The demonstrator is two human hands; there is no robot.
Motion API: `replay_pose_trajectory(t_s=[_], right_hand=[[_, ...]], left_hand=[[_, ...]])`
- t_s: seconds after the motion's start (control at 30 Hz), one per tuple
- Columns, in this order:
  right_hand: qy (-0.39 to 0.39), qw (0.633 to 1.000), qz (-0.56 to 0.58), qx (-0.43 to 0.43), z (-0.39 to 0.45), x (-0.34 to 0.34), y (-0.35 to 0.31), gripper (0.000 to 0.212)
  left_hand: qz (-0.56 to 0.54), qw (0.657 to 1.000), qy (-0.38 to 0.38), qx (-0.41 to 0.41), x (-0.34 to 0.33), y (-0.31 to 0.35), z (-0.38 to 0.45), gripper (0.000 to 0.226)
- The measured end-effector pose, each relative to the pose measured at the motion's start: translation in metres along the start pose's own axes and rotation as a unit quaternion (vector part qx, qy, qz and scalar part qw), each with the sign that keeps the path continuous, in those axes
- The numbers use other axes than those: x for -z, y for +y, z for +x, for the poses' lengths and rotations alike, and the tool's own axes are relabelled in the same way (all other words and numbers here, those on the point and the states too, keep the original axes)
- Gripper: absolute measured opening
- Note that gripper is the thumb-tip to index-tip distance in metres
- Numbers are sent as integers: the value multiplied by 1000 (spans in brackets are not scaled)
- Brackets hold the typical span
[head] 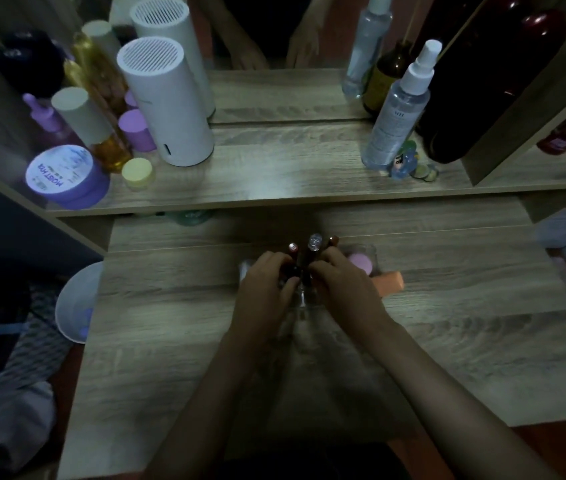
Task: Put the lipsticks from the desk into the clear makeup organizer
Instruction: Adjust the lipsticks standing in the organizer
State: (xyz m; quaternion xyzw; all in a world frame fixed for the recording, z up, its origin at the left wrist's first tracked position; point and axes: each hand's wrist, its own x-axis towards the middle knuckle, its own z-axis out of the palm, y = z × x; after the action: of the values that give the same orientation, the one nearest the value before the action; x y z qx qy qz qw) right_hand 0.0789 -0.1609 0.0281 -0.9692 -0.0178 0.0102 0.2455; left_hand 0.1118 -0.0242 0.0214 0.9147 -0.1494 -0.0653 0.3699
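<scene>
The clear makeup organizer [368, 252] stands in the middle of the wooden desk, mostly hidden behind my hands. Three lipsticks stand upright in it: one with a red-tipped cap [292, 249], one with a clear silvery top [314, 242] and a brown one [334, 240]. My left hand [264, 289] and my right hand [342, 287] meet over the organizer's front, fingers curled around dark lipstick tubes [304, 275]. Dim light hides which tube each hand pinches. A pink round compact [361, 263] sits in the organizer's right part.
An orange block [392, 284] lies right of the organizer. On the shelf above stand a white cylinder [167, 109], purple jars [65, 176], a yellow-capped jar [137, 173], spray bottles [397, 109] and a dark bottle [475, 91]. A white bowl [77, 303] sits off the desk's left edge.
</scene>
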Motion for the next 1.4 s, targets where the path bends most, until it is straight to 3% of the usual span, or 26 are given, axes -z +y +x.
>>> replay_pose_trajectory(t_s=[0.37, 0.53, 0.63, 0.73, 0.97, 1.4], right_hand=[[5, 1000, 0, 8, 0, 10, -6, 22], [79, 997, 7, 20, 7, 41, -4, 6], [120, 992, 34, -3, 12, 51, 1, 24], [87, 995, 49, -26, 17, 46, 8, 41], [78, 995, 46, -36, 23, 39, 9, 18], [67, 996, 47, -41, 22, 38, 12, 27]], left_hand=[[-23, 999, 27, -25, 10, 7, 0, 23], [4, 995, 65, -80, 21, 22, 15, 31], [0, 995, 28, -92, 21, 30, 24, 40], [24, 994, 1, -109, 16, 32, 30, 35], [37, 992, 14, -122, 12, 30, 35, 25], [27, 993, 6, -115, 10, 26, 33, 32]])
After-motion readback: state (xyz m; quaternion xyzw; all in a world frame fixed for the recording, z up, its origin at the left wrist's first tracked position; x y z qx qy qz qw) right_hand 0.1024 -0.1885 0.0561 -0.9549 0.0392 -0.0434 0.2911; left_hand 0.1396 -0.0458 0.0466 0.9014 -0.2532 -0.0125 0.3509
